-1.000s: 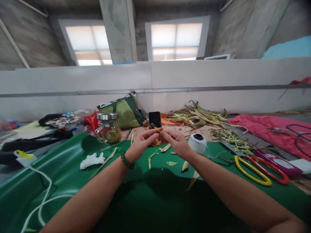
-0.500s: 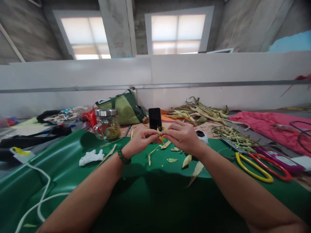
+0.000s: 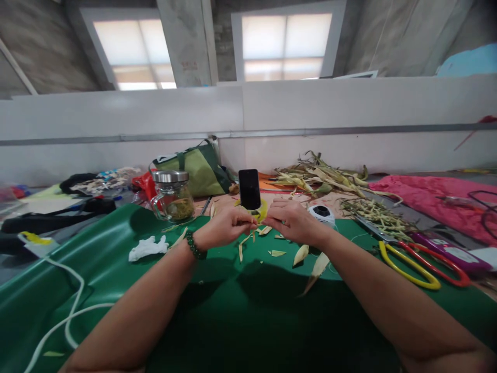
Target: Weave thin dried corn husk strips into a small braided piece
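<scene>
My left hand [image 3: 225, 228], with a green bead bracelet [image 3: 191, 245] at the wrist, and my right hand [image 3: 293, 220] meet above a green sheet [image 3: 217, 311]. Both are closed in a pinch on a thin pale leaf strip [image 3: 252, 224] held between them. Cut leaf scraps [image 3: 301, 255] lie on the sheet just under and right of the hands. A black phone [image 3: 249, 188] stands upright right behind the hands. A white spool of thread [image 3: 321, 214] sits beside my right hand.
A glass jar with a metal lid [image 3: 172, 195] and a green bag [image 3: 196, 168] stand at the back left. A pile of dried leaves [image 3: 322, 178] lies at the back right. Yellow and red scissors [image 3: 419, 261], pink cloth [image 3: 430, 199], white tissue [image 3: 147, 247], and a white cable [image 3: 70, 321] surround the sheet.
Both hands have dropped a little toward the sheet and stayed pinched together on the strip. The view has tilted, so the phone and the spool now show more fully.
</scene>
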The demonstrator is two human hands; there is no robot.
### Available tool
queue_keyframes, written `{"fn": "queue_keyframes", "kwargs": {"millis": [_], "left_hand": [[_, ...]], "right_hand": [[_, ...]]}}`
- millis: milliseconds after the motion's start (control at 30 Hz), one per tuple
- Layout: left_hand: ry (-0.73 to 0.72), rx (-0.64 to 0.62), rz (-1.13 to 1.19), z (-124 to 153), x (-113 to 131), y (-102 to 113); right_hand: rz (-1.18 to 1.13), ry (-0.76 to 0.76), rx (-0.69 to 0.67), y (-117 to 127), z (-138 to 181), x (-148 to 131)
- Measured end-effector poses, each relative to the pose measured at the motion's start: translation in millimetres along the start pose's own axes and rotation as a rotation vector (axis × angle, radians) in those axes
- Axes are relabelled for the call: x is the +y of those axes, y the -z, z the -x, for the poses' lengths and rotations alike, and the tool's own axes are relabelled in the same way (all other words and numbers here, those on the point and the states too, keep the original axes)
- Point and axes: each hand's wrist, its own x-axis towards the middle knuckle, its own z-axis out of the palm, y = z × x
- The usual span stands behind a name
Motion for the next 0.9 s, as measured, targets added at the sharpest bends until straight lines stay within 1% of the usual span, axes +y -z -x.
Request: {"fn": "queue_keyframes", "kwargs": {"millis": [67,167,200,267,300,367,467,533,667,800,900], "left_hand": [[0.076,-0.049,0.145,-2,-4,4],[0.185,-0.017,0.539,-4,-10,6],[0.199,0.001,0.664,-4,-11,6],[0.195,-0.001,0.836,-4,-12,4],[0.187,-0.012,0.879,-4,-12,3],[0.185,-0.035,0.909,-3,-11,1],[0.211,-0.05,0.9,-4,-11,-3],[0.232,-0.062,0.879,-5,-11,-4],[0.251,-0.064,0.85,-5,-10,-7],[0.273,-0.075,0.863,-4,-7,-8],[0.242,-0.03,0.93,-3,-3,-11]], "right_hand": [[-0.159,-0.144,0.05,-2,0,7],[-0.466,-0.428,0.226,-3,-1,17],[-0.551,-0.494,0.28,-2,-2,18],[-0.636,-0.536,0.314,1,-2,17],[-0.634,-0.519,0.294,1,-3,14],[-0.568,-0.447,0.203,0,-4,6],[-0.45,-0.365,0.065,-7,-5,-6],[-0.414,-0.352,0.025,-14,-5,-10],[-0.388,-0.313,0.032,-23,-2,-13],[-0.311,-0.204,0.04,-23,-1,-15],[-0.218,-0.133,0.117,-23,0,-18]]}}
